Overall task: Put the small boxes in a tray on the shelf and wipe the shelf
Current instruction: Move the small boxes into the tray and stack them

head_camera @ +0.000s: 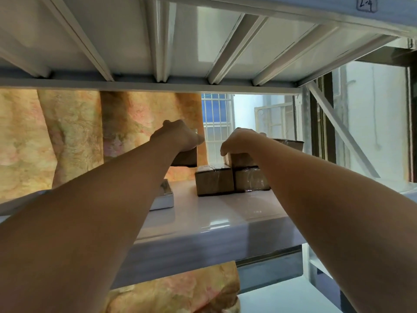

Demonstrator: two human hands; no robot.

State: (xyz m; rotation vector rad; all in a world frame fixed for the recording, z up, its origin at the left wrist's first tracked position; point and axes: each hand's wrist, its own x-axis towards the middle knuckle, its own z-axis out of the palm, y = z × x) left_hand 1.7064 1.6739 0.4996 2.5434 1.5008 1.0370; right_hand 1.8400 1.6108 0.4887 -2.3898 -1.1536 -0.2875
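Lifting a cardboard box [185, 157] clear, the left hand [178, 135] clamps it; the right hand [242, 142] grips the top box [240, 159] of the stack at two o'clock. White tray [163, 201] at nine o'clock; two boxes [214, 180] remain, wiping undone.

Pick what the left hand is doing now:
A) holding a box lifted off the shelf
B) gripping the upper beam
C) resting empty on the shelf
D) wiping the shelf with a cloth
A: the left hand grips a box held clear above the shelf.
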